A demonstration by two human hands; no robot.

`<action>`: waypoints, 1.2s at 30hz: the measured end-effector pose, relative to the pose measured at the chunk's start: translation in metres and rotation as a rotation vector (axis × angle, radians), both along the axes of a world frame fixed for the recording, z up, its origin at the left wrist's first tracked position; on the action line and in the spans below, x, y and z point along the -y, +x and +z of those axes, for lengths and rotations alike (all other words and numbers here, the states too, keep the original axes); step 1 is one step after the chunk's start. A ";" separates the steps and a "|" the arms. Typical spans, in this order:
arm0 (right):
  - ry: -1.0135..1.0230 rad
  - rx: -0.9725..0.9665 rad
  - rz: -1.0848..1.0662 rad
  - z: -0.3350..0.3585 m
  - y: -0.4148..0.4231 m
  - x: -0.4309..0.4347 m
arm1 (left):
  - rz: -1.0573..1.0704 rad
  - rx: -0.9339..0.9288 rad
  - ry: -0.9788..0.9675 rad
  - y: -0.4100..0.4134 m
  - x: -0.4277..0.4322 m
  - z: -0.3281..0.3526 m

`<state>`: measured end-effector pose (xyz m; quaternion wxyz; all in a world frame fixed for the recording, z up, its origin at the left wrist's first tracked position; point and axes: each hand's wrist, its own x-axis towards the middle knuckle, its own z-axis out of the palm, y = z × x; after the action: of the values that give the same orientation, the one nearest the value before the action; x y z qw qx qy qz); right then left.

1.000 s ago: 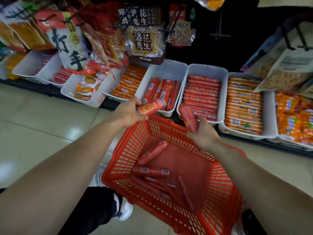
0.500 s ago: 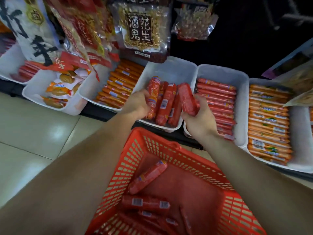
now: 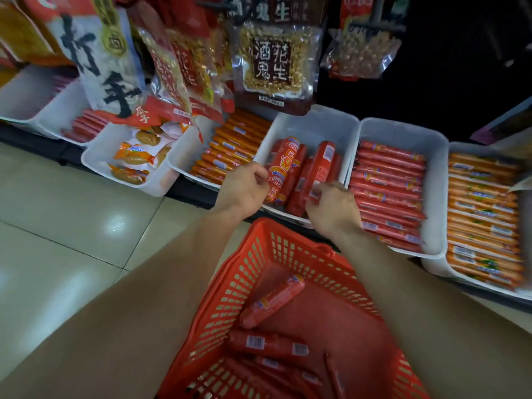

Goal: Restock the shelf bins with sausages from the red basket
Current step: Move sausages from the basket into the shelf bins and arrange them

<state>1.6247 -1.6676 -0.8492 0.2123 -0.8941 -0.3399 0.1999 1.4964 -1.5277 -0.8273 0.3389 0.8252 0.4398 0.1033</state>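
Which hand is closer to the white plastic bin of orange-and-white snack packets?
Left. The left hand, gripping a fat red sausage, has only the orange-sausage bin between it and the white plastic snack-packet bin; the right hand grips a second fat sausage farther right.

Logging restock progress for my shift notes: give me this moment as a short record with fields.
left hand: grips a thick red sausage with yellow print, in the bin's left side
right hand: pinches the near end of a plain thick red sausage
target: white plastic bin, far end bare
source: red plastic mesh basket, several red sausages inside
neighbours: thin orange sausages in left bin; thin red sausages in right bin
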 end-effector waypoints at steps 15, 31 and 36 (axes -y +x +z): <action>0.117 -0.090 0.029 0.033 -0.071 0.198 | -0.201 -0.292 -0.104 -0.089 0.158 0.028; -0.517 -0.432 0.155 -0.124 -0.137 0.244 | -0.587 -0.781 -0.256 -0.122 0.187 -0.117; -0.421 -0.476 0.172 -0.144 -0.160 0.232 | -0.701 -0.888 -0.244 -0.123 0.189 -0.144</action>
<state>1.4644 -1.8997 -0.9933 0.0786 -0.8146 -0.3062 0.4863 1.3737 -1.7162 -0.9711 0.2287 0.8407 0.2490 -0.4230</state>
